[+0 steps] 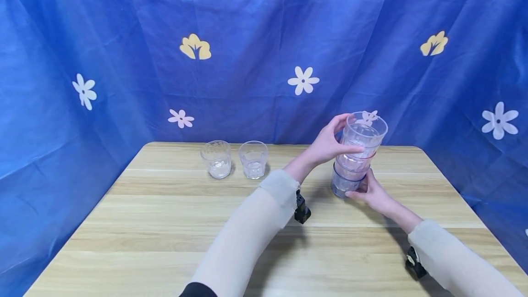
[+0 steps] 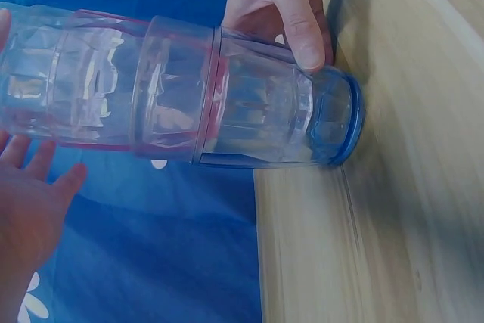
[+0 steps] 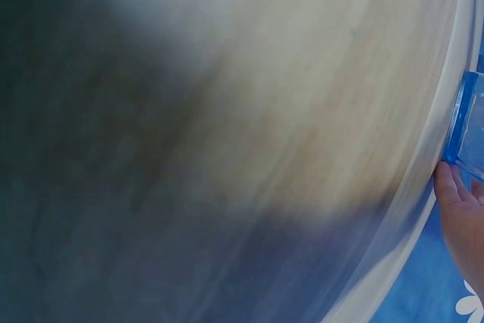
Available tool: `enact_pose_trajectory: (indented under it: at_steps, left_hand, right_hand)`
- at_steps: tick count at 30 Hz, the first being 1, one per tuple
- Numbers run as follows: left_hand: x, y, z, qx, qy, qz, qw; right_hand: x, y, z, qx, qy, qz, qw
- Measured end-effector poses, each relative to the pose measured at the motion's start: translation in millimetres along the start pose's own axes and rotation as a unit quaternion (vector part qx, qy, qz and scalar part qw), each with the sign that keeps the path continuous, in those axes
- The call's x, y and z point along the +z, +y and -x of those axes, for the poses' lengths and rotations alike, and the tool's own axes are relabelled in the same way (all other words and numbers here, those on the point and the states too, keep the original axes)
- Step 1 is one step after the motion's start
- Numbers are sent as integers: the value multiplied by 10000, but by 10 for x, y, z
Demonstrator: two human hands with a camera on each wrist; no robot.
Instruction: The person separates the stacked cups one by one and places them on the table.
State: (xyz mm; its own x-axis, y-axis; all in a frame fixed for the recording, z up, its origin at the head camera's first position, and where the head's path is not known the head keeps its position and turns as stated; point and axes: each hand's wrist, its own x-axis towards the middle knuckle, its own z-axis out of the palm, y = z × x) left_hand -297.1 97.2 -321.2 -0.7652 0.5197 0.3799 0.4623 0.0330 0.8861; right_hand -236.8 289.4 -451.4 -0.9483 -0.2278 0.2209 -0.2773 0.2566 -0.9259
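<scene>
Several clear plastic cups stand nested in a tall stack (image 1: 356, 157) on the right side of the table, leaning slightly to the right in the head view. One rim in the stack is red, and the bottom cup (image 2: 333, 119) is tinted blue. My left hand (image 1: 326, 143) holds the upper part of the stack, thumb in front and fingers behind. Low on the blue cup, my right hand (image 1: 376, 196) grips near the base. At its edge, the right wrist view shows only part of the blue cup (image 3: 470, 122) and my right hand (image 3: 463, 221).
Two more clear cups, a left one (image 1: 218, 162) and a right one (image 1: 253, 162), stand upright side by side towards the back left of the wooden table (image 1: 165, 233). A blue patterned curtain (image 1: 247, 81) hangs behind and around the table.
</scene>
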Motion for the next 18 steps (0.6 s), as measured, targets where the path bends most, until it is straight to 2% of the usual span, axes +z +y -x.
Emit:
enact_pose_trajectory:
  at_steps: [9,18]
  left_hand:
    - [10,28,-45,217,-59,36,9997]
    - [22,25,-46,201,-141,146,9996]
  right_hand:
    - [1,-16,1,42,16,-11,10000]
    - [-3,-34,6,40,-11,-52,10000]
